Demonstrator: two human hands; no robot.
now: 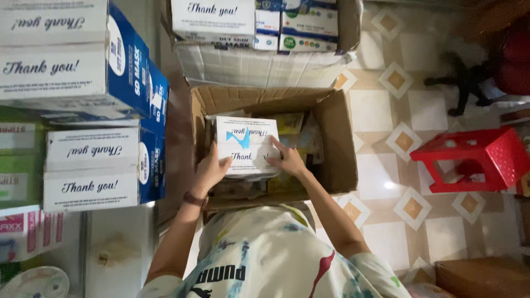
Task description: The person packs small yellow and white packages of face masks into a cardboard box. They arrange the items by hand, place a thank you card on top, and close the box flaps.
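Note:
Two white boxes with blue marks [245, 144] lie stacked inside an open brown cardboard carton [338, 138]. My left hand [211, 170] presses against the left side of the stack, fingers spread along its edge. My right hand [288, 158] rests on the right side of the same stack, fingers on its top. Together both hands clasp the boxes. Yellow packets lie under and behind the boxes in the carton. A watch strap circles my left wrist.
Stacks of white and blue boxes [99, 110] stand on a shelf at left, green boxes beside them. Another carton of boxes [265, 33] sits beyond. A red plastic stool [469, 160] stands on the tiled floor at right, near a dark chair base [469, 83].

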